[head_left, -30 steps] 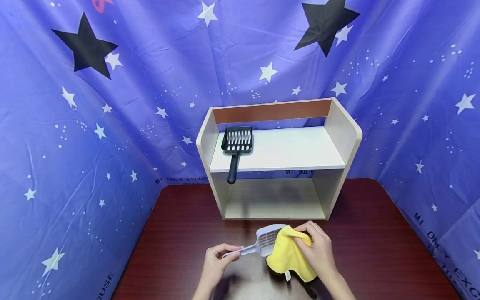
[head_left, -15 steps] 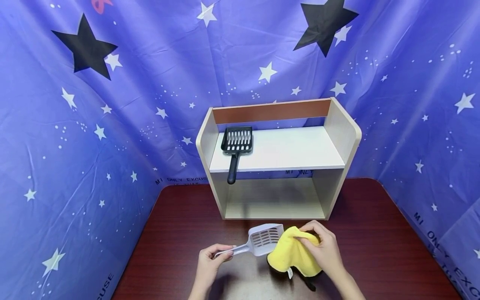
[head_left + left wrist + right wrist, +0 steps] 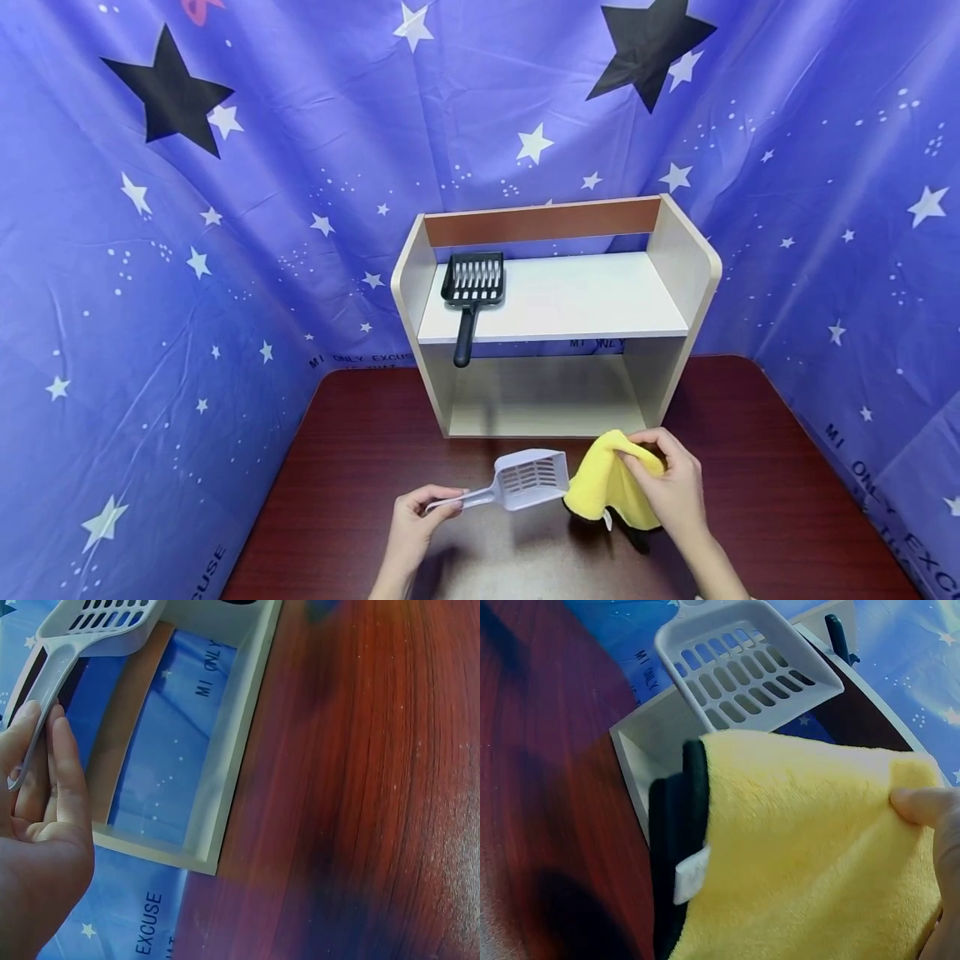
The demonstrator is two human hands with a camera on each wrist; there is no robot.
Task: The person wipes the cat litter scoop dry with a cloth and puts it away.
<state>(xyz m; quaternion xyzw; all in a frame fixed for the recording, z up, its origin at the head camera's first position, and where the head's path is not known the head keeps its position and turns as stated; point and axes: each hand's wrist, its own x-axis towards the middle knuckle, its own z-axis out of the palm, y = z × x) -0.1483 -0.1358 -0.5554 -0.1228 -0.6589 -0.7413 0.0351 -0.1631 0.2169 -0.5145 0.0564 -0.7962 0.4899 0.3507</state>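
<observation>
My left hand (image 3: 415, 521) pinches the handle end of a pale grey slotted litter scoop (image 3: 517, 498), held above the table with its pan pointing right. The left wrist view shows the thumb and fingers on the scoop's handle (image 3: 54, 675). In my right hand (image 3: 675, 483) a yellow cloth (image 3: 606, 483) with dark edging and a white tag (image 3: 692, 876) hangs, pinched near its top. The cloth's left edge lies close to the scoop's pan (image 3: 754, 682); in the right wrist view it overlaps the pan's lower edge, and whether they touch I cannot tell.
A two-level shelf unit (image 3: 555, 432) stands at the back of the dark red wooden table (image 3: 337, 467). On its white upper board a black slotted scoop (image 3: 465, 321) lies at the left, handle jutting over the front edge. A blue star-printed curtain (image 3: 300, 208) surrounds the table.
The cloth has come off the scoop's pan, moving right and slightly up with my right hand. My left hand and the scoop have shifted left. The black scoop stays put.
</observation>
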